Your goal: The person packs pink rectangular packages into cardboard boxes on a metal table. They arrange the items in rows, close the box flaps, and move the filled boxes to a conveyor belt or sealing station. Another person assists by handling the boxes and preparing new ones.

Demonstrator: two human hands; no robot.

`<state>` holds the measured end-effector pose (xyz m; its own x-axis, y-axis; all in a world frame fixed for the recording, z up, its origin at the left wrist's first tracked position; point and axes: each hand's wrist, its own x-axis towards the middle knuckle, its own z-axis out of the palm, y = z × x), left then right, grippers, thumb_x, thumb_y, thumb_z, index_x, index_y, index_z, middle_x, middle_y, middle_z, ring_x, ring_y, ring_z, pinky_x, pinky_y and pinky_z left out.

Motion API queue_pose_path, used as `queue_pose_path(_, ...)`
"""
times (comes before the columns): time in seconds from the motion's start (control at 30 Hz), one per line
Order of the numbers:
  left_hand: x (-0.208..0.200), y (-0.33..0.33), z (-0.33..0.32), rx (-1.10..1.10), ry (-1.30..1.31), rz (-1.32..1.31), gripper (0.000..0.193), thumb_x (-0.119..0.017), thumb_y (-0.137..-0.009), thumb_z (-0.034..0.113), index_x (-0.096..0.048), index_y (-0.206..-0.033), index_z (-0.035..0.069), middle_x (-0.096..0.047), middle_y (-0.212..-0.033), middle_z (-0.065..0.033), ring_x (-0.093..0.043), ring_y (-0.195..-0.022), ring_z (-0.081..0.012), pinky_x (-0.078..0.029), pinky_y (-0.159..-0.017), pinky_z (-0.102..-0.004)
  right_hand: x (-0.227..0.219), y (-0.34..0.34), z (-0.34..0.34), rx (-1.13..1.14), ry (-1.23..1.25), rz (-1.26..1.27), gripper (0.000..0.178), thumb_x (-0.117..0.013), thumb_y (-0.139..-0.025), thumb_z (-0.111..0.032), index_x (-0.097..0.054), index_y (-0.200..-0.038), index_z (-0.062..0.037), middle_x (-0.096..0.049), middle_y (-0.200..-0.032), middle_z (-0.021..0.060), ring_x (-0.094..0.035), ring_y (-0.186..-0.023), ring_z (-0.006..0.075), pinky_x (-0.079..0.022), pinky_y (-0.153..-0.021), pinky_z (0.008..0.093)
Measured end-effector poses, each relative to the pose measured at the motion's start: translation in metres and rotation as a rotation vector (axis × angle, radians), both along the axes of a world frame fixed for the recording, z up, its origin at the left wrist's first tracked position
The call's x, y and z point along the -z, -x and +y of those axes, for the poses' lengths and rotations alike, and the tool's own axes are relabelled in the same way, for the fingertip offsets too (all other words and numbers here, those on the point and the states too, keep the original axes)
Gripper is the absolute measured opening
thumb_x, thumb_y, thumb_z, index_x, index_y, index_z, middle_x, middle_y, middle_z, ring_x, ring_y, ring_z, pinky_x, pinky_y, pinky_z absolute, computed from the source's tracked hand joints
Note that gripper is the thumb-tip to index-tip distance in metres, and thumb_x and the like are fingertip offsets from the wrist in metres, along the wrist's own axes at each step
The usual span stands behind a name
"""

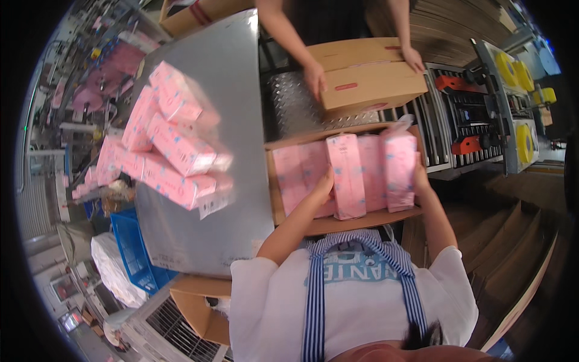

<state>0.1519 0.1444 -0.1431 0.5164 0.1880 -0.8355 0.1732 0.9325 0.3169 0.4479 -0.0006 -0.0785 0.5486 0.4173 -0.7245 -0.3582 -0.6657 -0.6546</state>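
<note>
A cardboard box (338,225) with its top uncovered lies right in front of me, holding several pink plastic-wrapped packs dotted with blue. Two of them, a middle pack (347,175) and a right-hand pack (400,172), rise above the others. My left hand (327,184) grips the left side of the middle pack, its fingers partly hidden. Against the outer side of the right-hand pack, my right hand (419,175) is closed, fingers mostly out of sight behind it. Loose clear film sticks up from that pack's far end.
On the metal table (235,120) to my left lies a pile of pink packs (175,145). Across from me, another person's hands (315,78) hold a closed carton (374,78) on the roller conveyor (437,120). A taping machine (509,108) stands right, a blue crate (136,253) lower left.
</note>
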Motion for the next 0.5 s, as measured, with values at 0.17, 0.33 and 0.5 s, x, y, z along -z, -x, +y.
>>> queue_pose_path(0.17, -0.085, -0.007, 0.003, 0.618, -1.567, 0.399, 0.051, -0.062, -0.078, 0.021, -0.050, -0.125, 0.003, -0.053, -0.125, -0.0156, -0.051, -0.112, -0.0335, -0.042, -0.095, -0.0424, -0.074, 0.078, 0.045, -0.610, -0.072, -1.375, 0.049, -0.069, -0.078, -0.022, -0.050, -0.121, -0.0058, -0.052, -0.114, 0.0156, -0.052, -0.103, 0.0367, -0.044, -0.085, 0.0423)
queue_pose_path(0.33, -0.051, -0.012, -0.016, 0.956, -1.785, 0.411, 0.046, -0.067, -0.072, 0.017, -0.056, -0.114, 0.004, -0.054, -0.123, -0.0157, -0.050, -0.113, -0.0329, -0.043, -0.093, -0.0433, 0.028, 0.029, 0.050, -0.766, 0.221, -0.985, 0.035, -0.064, -0.079, -0.015, -0.053, -0.111, -0.0057, -0.057, -0.108, 0.0207, -0.057, -0.099, 0.0385, -0.048, -0.082, 0.0467)
queue_pose_path(0.5, -0.110, 0.050, 0.048, 0.496, -1.770, 0.290, 0.033, -0.066, -0.072, 0.014, -0.064, -0.104, 0.008, -0.056, -0.114, -0.0128, -0.052, -0.106, -0.0331, -0.043, -0.091, -0.0440, 0.073, 0.033, -0.002, -1.435, 0.151, -0.706, 0.041, -0.058, -0.072, -0.008, -0.057, -0.112, 0.0017, -0.063, -0.100, 0.0252, -0.063, -0.095, 0.0388, -0.051, -0.083, 0.0463)
